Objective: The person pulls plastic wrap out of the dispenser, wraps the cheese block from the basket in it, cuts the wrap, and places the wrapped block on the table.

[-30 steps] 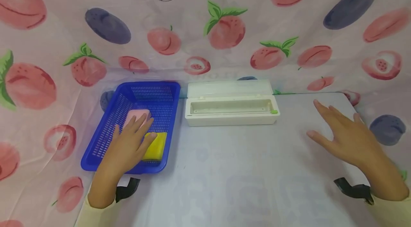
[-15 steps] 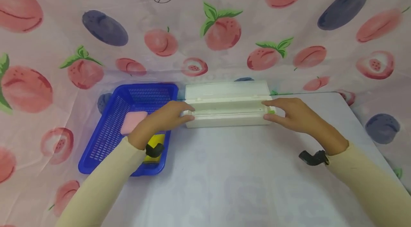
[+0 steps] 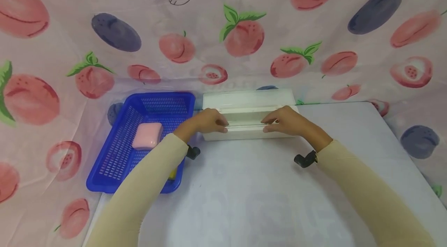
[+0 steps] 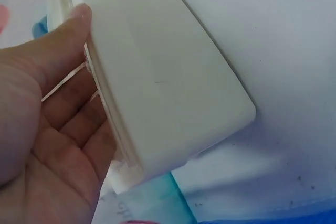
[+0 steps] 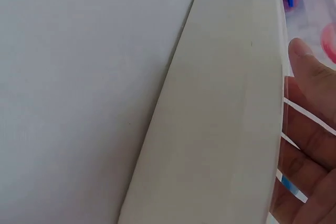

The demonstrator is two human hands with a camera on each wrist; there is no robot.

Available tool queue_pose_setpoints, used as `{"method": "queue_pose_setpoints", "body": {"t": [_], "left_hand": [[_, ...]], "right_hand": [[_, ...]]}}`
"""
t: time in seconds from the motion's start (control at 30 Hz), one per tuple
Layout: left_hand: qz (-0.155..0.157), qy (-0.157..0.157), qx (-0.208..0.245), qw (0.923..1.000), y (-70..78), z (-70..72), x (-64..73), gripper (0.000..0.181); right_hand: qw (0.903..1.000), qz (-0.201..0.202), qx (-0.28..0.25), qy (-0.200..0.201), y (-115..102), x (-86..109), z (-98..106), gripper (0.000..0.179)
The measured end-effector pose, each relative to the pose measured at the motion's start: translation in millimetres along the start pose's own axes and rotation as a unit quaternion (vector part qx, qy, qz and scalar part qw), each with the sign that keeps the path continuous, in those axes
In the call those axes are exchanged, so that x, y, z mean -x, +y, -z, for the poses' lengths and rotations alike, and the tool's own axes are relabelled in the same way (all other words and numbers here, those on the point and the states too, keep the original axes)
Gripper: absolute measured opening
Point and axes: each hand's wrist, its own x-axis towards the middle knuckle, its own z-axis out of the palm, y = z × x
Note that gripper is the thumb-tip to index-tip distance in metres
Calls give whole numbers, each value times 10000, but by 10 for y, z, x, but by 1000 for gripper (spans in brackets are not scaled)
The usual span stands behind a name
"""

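A long white box [image 3: 244, 134] stands at the back of the table, its translucent hinged lid [image 3: 248, 99] tipped back and its trough exposed. My left hand [image 3: 210, 121] holds the front rim left of the middle, thumb outside and fingers inside. Right of the middle, my right hand [image 3: 288, 121] grips that same rim with thumb and fingertips. In the left wrist view the thumb lies on the rim of the box [image 4: 157, 66], with the other fingers bent behind it. The right wrist view shows fingers behind the front wall [image 5: 220, 103].
Left of the box is a blue plastic basket [image 3: 91, 185] with a pink block [image 3: 148, 135] in it. A yellow item [image 3: 172, 174] in the basket is mostly hidden by my left sleeve. A fruit-print cloth [image 3: 244, 72] hangs behind the white table [image 3: 244, 185].
From over the basket and the right side of the table, both hands have come to the box, first at its ends, then inward along its front rim. The box and basket stay in place.
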Motion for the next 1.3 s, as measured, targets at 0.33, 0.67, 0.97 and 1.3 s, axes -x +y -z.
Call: {"method": "queue_pose_setpoints", "body": {"t": [0.33, 0.67, 0.97, 1.3], "left_hand": [[-185, 529, 230, 9982, -35, 35, -27, 9], [-66, 847, -119, 9963, -20, -8, 41, 19], [187, 1684, -176, 9854, 102, -10, 239, 11], [-185, 2320, 301, 9721, 201, 56, 342, 16]], "right_hand": [[9983, -449, -310, 191, 65, -43, -29, 7], [9939, -470, -252, 970, 39, -93, -95, 7], [9886, -176, -274, 1472, -40, -29, -36, 9], [9972, -496, 153, 542, 167, 233, 48, 35]]}}
